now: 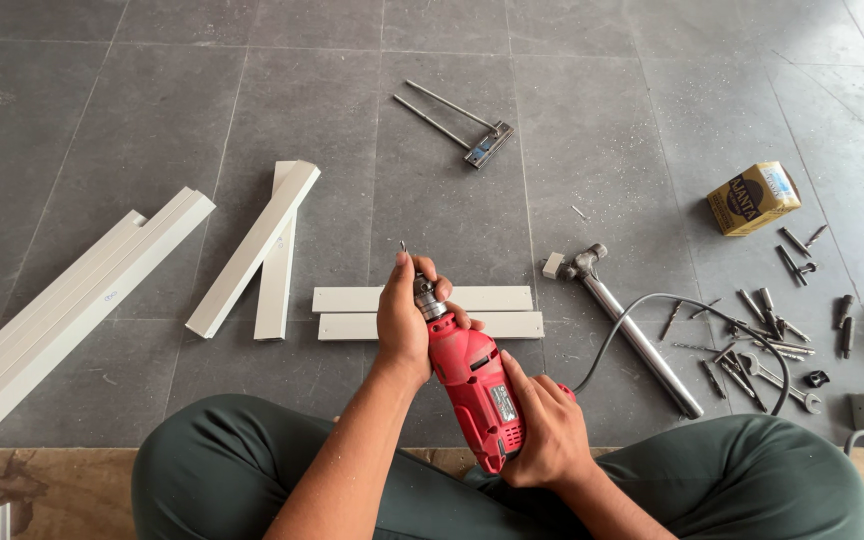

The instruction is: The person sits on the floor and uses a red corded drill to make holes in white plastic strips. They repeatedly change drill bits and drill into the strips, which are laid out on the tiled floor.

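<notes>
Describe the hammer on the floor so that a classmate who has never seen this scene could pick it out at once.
Start at the red drill held in both hands, and follow its black cord to the right across the grey tiled floor. Beside the cord lies the hammer, its head pointing towards the white strips. Its long shiny metal handle sets it apart from the small bits and screws scattered further right.

A red plastic-bodied electric hand drill [472, 385] with a silver metal chuck [425, 296] lies slanted above the lap, its nose pointing up and left towards the grey tiled floor [152, 120]. A thin bit [404, 247] sticks out past the chuck. A grey label sits on the drill's side, and a black cord [632, 320] runs from its rear, curving right across the floor.
</notes>
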